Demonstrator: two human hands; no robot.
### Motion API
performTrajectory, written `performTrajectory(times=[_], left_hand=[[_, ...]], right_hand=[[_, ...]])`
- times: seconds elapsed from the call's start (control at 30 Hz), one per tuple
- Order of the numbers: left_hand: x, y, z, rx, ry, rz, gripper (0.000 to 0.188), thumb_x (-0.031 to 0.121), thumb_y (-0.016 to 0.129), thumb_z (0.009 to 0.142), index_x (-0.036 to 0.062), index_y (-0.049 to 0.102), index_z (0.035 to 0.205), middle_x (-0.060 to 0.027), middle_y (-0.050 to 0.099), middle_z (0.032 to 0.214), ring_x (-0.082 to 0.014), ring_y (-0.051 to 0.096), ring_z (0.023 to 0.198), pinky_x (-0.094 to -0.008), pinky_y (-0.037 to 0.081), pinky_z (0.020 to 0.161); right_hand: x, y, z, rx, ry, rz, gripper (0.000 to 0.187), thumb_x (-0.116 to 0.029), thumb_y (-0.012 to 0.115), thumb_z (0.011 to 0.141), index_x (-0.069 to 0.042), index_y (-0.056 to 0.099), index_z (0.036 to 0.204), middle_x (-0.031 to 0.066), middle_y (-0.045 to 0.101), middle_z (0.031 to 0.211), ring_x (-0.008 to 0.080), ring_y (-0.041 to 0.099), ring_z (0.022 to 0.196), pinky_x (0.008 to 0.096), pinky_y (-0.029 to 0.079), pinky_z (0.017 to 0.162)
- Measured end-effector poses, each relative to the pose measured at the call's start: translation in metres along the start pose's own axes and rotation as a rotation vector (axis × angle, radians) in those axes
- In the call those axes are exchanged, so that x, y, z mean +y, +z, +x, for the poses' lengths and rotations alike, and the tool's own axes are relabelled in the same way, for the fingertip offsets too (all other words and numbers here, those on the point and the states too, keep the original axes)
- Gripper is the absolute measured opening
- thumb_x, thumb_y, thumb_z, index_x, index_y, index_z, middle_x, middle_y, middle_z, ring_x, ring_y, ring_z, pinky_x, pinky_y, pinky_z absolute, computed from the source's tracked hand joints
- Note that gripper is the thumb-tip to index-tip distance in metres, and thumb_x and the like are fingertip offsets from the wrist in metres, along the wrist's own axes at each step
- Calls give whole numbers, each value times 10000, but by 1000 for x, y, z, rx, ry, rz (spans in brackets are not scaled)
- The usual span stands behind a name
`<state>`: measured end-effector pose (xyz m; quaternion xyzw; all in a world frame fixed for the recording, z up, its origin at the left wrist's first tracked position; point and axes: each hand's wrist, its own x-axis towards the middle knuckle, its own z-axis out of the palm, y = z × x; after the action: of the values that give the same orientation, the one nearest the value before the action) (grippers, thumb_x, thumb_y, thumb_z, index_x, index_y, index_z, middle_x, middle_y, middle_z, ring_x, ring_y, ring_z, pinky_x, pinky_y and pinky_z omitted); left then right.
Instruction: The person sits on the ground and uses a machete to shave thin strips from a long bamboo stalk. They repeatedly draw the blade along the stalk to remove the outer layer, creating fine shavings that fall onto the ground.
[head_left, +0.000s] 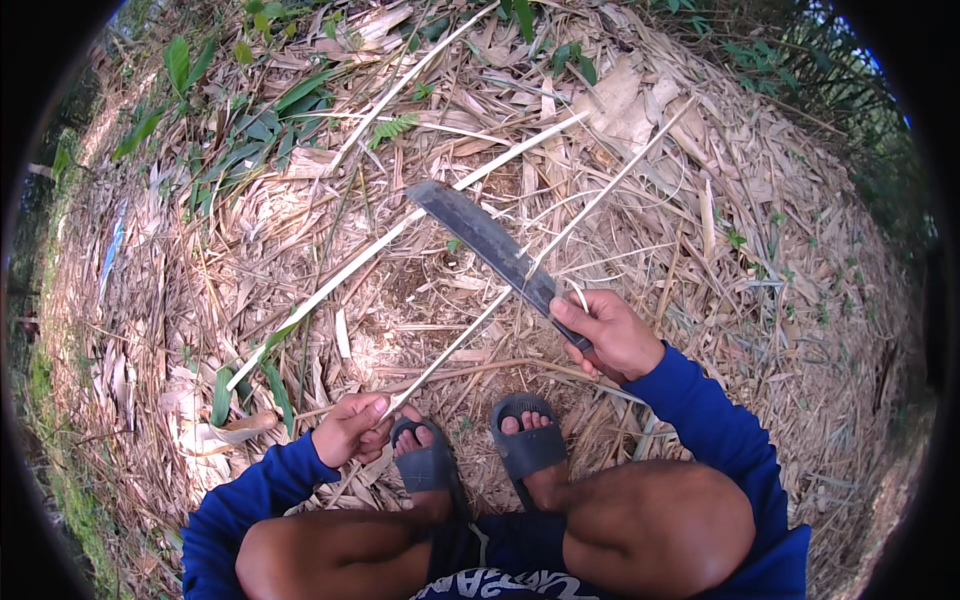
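Note:
My right hand (610, 335) grips a machete (478, 228) at its handle end, thumb along the blade's base. Its dark, broad blade slants up and to the left. In my left hand (355, 428), closed fingers pinch the lower end of a thin pale bamboo strip (458, 342). The strip runs up and right to the machete, meets the blade near its middle, and continues beyond it. Fine shavings (575, 225) curl around the strip just past the blade. Part of the strip is hidden where the blade crosses it.
A longer, wider pale strip (345, 272) lies on the ground beyond my left hand, passing under the blade tip. Another strip (415, 75) lies farther off. Dry leaf litter (760, 330) covers the ground around my sandalled feet (530, 445). Green leaves (265, 125) grow at the far left.

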<state>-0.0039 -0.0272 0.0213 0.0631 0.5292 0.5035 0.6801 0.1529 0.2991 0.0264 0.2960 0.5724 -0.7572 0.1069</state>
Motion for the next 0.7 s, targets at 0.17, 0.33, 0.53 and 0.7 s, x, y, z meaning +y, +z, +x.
performTrajectory(times=[0.17, 0.33, 0.53, 0.7], left_hand=[[-12, -16, -8, -11, 4, -34, 482, 360, 384, 1017, -76, 548, 1143, 51, 275, 548, -56, 238, 405, -225, 246, 390], [-13, -25, -14, 5, -34, -12, 490, 370, 415, 1005, -80, 553, 1138, 48, 273, 544, -56, 246, 412, -226, 244, 389], [-21, -41, -34, 27, -124, -85, 515, 373, 462, 982, -118, 539, 1117, 41, 285, 540, -65, 236, 419, -237, 229, 380], [-23, -48, -40, 17, -164, -106, 501, 342, 416, 1005, -121, 520, 1167, 45, 264, 557, -68, 226, 440, -237, 224, 399]], right_hand=[[-12, -34, 5, 35, -29, 1, 339, -354, 552, 956, -33, 557, 845, 10, 502, 512, 74, 471, 367, 210, 374, 334], [-6, -29, 5, 11, 53, -17, 329, -346, 550, 958, -35, 548, 851, 15, 498, 508, 77, 456, 370, 215, 377, 339], [-19, -75, 13, 179, -54, 100, 342, -342, 537, 965, -47, 524, 792, 23, 494, 496, 90, 460, 337, 228, 354, 301], [-14, -59, 10, 102, 65, 61, 358, -354, 541, 960, -46, 515, 780, 32, 498, 512, 91, 470, 347, 218, 380, 312]])
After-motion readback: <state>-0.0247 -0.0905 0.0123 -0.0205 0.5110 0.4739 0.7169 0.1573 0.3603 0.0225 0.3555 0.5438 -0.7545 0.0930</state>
